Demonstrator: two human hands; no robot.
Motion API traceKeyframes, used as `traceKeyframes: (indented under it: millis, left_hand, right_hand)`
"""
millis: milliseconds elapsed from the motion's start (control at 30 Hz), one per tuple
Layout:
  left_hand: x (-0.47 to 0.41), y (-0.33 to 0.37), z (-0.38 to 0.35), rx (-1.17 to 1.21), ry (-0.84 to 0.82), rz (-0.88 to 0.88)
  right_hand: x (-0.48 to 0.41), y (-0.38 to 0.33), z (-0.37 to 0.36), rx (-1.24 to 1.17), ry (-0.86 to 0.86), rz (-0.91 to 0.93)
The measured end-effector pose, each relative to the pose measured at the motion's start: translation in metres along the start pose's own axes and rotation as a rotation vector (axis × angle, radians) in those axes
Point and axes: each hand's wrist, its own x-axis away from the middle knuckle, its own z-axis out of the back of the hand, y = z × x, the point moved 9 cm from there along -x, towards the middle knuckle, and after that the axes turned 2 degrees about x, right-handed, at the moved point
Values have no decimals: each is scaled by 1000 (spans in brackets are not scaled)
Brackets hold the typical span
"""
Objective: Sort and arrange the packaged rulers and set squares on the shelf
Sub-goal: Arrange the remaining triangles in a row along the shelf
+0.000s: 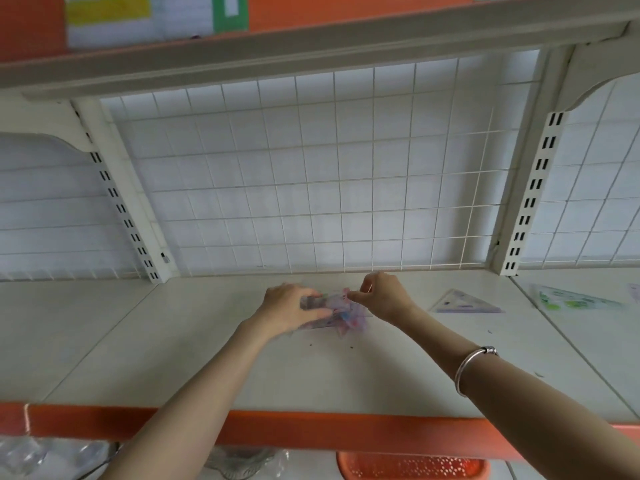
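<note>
Fingers of the left hand grasp the packaged set squares on the shelf; right hand pinches them.

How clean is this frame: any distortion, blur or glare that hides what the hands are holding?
Head view: wide-angle bowing curves the upper shelf edge and wire grid; lighting is soft and even, with no glare or hard shadows; softness smears the clear packets gripped by the left hand and pinched by the right hand, so their print is unreadable; the set square farther right is soft.
</note>
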Motion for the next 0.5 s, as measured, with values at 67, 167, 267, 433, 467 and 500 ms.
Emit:
traceKeyframes:
  millis: [67, 167, 267, 433, 467, 500]
  left_hand:
    - [3, -5, -7, 86, -23, -3]
    - [4, -7, -9, 201, -7, -34]
    - [4, -9, -9, 268, 33, -59]
    - [0, -7, -11, 347, 103, -97]
    - [0, -7, -12, 360, 116, -97]
    - [-1, -6, -13, 369, 134, -101]
  right_hand:
    - [0, 0, -5, -8, -5, -43]
    - [1, 7, -12, -103, -35, -130]
    - [5, 16, -19, -343, -85, -217]
    - [11, 21, -11, -470, -59, -214]
    - [11, 23, -7, -488, -29, -210]
    - [11, 27, -3, -508, 2, -209]
